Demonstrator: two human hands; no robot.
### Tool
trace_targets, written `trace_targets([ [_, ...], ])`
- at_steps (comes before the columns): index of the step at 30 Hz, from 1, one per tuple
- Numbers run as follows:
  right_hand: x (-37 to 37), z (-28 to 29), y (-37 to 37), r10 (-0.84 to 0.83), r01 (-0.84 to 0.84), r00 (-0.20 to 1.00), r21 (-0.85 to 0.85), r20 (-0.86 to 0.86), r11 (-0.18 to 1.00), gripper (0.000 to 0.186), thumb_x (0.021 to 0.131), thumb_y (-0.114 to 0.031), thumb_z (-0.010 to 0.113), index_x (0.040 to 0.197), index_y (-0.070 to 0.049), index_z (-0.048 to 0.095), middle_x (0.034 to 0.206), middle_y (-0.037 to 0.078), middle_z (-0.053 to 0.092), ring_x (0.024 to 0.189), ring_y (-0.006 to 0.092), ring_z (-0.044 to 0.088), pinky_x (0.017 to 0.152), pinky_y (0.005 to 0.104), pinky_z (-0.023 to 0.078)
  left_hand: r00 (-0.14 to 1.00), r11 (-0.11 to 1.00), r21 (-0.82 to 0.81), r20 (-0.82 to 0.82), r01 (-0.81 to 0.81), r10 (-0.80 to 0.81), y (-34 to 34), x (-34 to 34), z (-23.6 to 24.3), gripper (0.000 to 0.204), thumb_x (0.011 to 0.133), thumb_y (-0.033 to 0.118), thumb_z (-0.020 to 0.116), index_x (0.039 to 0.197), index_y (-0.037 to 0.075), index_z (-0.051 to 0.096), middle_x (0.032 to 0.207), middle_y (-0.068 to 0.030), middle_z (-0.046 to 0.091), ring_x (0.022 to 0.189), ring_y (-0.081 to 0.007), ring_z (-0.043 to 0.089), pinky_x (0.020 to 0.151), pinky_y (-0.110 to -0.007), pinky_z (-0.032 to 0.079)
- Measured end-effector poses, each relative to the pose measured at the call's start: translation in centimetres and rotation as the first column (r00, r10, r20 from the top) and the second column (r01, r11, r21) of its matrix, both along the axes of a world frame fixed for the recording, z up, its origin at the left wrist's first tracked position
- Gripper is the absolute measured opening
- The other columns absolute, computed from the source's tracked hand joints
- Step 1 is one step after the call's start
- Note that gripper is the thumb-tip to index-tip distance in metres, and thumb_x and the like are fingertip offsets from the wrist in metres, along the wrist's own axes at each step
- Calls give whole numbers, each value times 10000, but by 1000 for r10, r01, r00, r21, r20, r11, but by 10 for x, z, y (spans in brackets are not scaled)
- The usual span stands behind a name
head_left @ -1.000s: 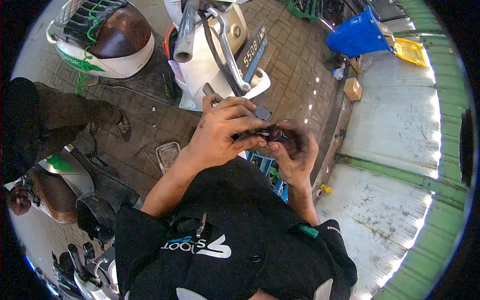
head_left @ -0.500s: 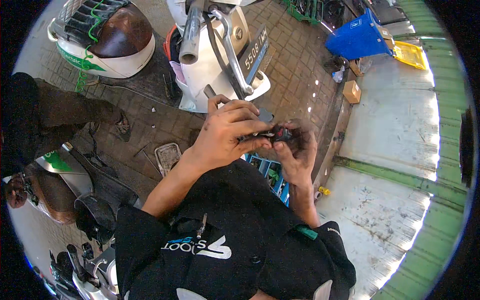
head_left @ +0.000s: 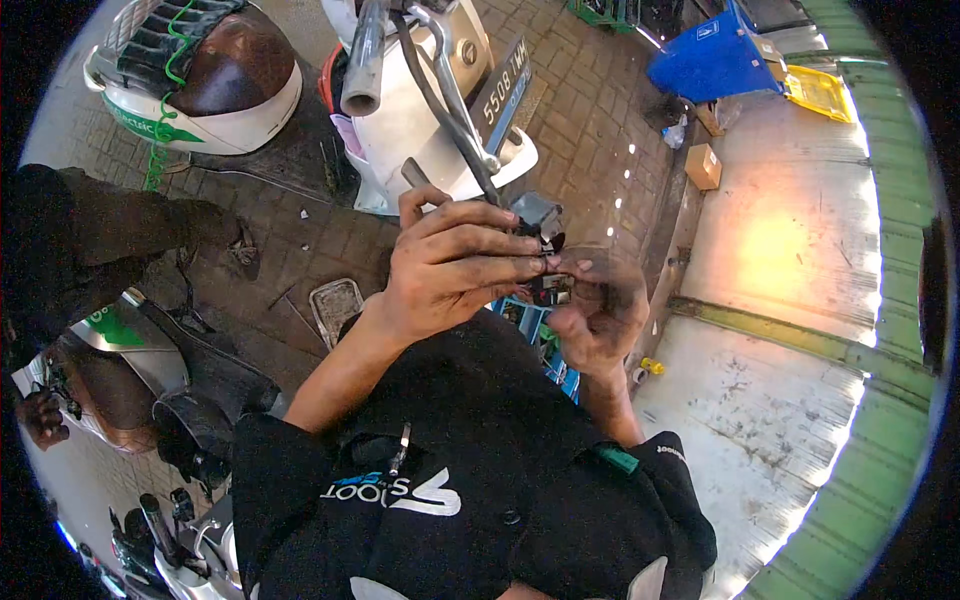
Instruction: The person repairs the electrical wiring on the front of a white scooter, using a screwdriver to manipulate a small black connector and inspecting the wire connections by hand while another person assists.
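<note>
My left hand is closed around a small black part with a red detail, mostly hidden behind its fingers. My right hand, slightly blurred, has curled fingers at the part's right side. Its index fingertip meets my left fingertips, and its thumb sits lower, by the part's edge. Just beyond the fingers is a dark grey, glossy piece. A black cable runs down to the hands from a white scooter with a bare metal handlebar tube. A flat grey lever end sticks out above my left hand.
Below my hands is a blue crate. A metal tray lies on the brick paving. Another person's leg is at left, among other scooters. A blue bin and a cardboard box stand by the metal wall at right.
The black part has dropped slightly lower between my hands. My right thumb has moved down from it and its index finger has stretched toward my left fingertips. The grey piece shows more.
</note>
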State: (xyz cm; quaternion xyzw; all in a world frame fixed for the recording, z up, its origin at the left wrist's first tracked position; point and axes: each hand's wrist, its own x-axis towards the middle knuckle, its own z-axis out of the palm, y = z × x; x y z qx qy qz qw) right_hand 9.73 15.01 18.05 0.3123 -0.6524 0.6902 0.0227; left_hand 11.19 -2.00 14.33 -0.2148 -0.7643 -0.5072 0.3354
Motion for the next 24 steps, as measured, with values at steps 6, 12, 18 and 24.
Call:
trace_targets([
  [6,2,6,-1,-14,49,986,204,-168,978,300,652,-50,720,877,-45,522,910,150,603,854,270,587,725,354,472,995,998,53,-92,-20,25,-2,0,-7,174,685,219,657,857,194,660,949,49,633,930,-157,569,754,-294,360],
  [12,4,7,-2,-26,60,983,181,-182,982,267,665,-2,684,867,-49,516,891,161,607,829,282,595,712,358,476,997,997,72,-70,35,-30,-3,0,-6,159,696,200,654,854,182,662,928,33,639,917,-161,582,733,-284,384],
  [18,0,3,-1,-34,73,970,157,-240,985,231,685,1,654,862,-42,513,889,171,609,813,293,606,687,360,486,996,993,80,-38,87,-84,-6,-1,-1,175,689,207,657,858,162,663,922,15,641,903,-157,588,737,-286,390],
  [24,0,10,-1,11,22,987,204,-160,979,266,683,-51,693,876,-30,511,897,181,606,845,295,597,715,362,475,997,995,69,-29,66,-64,-5,2,-4,145,714,231,648,797,112,654,874,-35,650,873,-227,603,706,-333,408],
])
